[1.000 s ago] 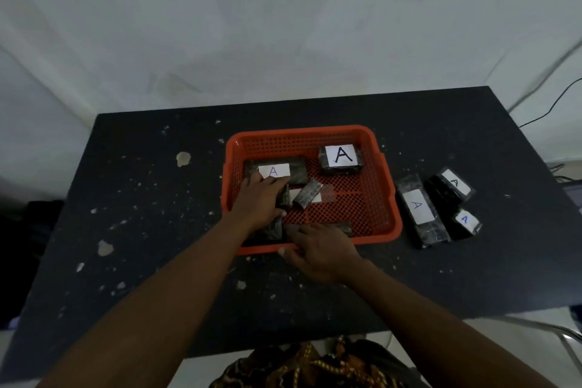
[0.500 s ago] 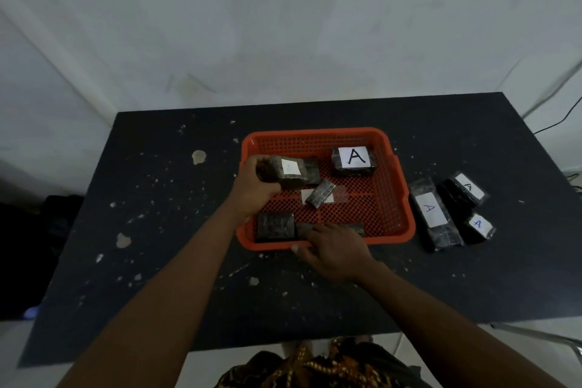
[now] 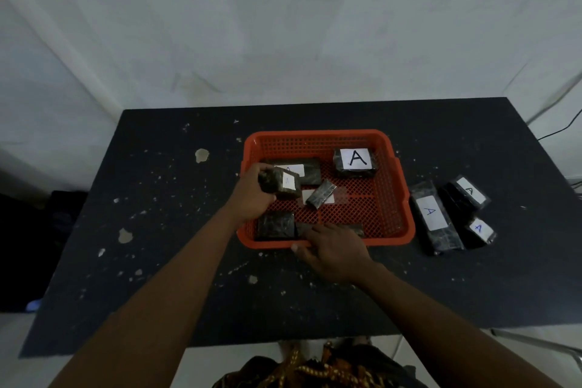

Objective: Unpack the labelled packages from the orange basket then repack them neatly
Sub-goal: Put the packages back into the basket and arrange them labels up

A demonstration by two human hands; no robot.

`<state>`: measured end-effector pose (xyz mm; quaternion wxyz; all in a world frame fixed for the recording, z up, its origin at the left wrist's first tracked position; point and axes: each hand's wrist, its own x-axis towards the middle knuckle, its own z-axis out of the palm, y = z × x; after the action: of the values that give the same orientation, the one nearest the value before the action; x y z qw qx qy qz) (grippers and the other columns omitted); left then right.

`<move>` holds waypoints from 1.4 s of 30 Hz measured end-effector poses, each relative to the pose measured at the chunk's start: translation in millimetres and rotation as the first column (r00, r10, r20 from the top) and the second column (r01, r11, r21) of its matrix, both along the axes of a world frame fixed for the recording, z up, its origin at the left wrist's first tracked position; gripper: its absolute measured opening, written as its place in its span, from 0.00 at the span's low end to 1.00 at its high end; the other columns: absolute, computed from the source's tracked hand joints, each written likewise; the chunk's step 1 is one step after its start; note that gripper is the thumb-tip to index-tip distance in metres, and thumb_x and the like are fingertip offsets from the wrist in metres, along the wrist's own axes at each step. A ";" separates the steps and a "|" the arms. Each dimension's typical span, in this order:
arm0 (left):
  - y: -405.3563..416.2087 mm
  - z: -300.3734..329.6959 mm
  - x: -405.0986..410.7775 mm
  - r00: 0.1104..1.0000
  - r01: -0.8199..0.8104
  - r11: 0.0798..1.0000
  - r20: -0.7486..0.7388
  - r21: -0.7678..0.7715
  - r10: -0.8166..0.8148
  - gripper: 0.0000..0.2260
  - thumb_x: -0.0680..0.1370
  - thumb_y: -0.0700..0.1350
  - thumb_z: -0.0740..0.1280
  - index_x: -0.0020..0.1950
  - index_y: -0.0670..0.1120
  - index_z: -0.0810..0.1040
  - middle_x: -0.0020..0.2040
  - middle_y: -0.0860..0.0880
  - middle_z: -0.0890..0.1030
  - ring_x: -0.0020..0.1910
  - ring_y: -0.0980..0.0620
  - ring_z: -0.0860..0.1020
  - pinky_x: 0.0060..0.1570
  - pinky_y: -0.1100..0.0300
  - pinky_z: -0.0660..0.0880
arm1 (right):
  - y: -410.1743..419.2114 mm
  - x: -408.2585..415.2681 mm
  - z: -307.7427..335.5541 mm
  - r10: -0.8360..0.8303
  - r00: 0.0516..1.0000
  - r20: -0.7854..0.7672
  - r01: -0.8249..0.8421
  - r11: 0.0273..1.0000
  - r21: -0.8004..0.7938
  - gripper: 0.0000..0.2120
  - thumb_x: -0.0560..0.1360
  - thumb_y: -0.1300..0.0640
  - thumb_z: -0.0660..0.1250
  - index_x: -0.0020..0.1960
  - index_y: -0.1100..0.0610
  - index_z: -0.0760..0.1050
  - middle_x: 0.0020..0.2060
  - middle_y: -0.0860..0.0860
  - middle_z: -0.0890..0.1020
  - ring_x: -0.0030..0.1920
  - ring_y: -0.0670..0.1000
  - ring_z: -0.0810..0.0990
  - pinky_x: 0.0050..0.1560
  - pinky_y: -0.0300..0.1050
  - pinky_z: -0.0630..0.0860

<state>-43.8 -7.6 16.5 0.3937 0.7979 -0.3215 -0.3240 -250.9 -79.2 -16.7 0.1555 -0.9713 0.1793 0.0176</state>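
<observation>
I see my left hand (image 3: 252,198) raised over the left side of the orange basket (image 3: 393,198), its fingers (image 3: 263,178) wrapped around a dark wrapped package (image 3: 282,183) with a small white label facing up. My right hand (image 3: 335,250) rests at the basket's near rim; its fingers (image 3: 310,231) reach over the rim onto a flat dark package (image 3: 357,229) lying along the near wall, though I cannot tell whether they grip it or only press on it. Inside the basket lie a long labelled package (image 3: 307,170) at the back left, a block marked A (image 3: 356,162) at the back right, a small tilted package (image 3: 321,198) in the middle, and a square dark package (image 3: 275,225) at the near left corner. On the table (image 3: 157,230), just right of the basket, three labelled packages (image 3: 436,220) lie close together.
</observation>
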 end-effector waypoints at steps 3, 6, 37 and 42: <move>-8.9 -2.2 -4.0 0.984 0.119 0.984 0.118 0.135 -0.135 0.27 0.73 0.34 0.70 0.68 0.49 0.67 0.62 0.49 0.74 0.60 0.51 0.73 0.53 0.60 0.69 | -0.7 1.3 -0.7 -0.004 1.000 -0.021 0.005 1.000 0.021 0.29 0.77 0.31 0.43 0.58 0.49 0.72 0.47 0.49 0.79 0.47 0.50 0.77 0.41 0.45 0.68; -16.1 -7.4 -9.2 0.930 0.155 0.940 0.277 0.305 -0.243 0.30 0.74 0.35 0.70 0.73 0.44 0.63 0.70 0.42 0.69 0.68 0.43 0.69 0.65 0.52 0.68 | -1.2 1.5 -1.3 -0.008 0.999 -0.033 0.009 0.999 0.038 0.30 0.76 0.31 0.43 0.59 0.49 0.72 0.49 0.49 0.79 0.49 0.50 0.76 0.43 0.45 0.68; -22.3 -14.4 0.6 0.633 0.176 0.866 0.620 0.468 -0.463 0.25 0.74 0.55 0.71 0.69 0.51 0.73 0.70 0.48 0.72 0.69 0.45 0.66 0.70 0.44 0.53 | -2.6 3.2 7.6 0.019 0.999 -0.041 -0.014 0.995 0.099 0.30 0.76 0.32 0.45 0.62 0.50 0.72 0.51 0.50 0.80 0.51 0.51 0.77 0.45 0.44 0.67; -1.8 -13.7 -3.0 0.742 0.104 0.989 0.654 0.104 -0.147 0.25 0.75 0.53 0.69 0.71 0.50 0.70 0.69 0.48 0.70 0.69 0.46 0.64 0.67 0.46 0.60 | -9.9 23.7 11.4 -0.232 0.964 -0.126 0.264 0.870 0.417 0.25 0.74 0.31 0.53 0.45 0.50 0.76 0.37 0.48 0.80 0.38 0.48 0.78 0.38 0.45 0.73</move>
<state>-46.9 -9.4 2.8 0.2081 0.8488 -0.4827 -0.0571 -227.2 -89.1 -5.3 0.3603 -0.8805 0.2996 0.0717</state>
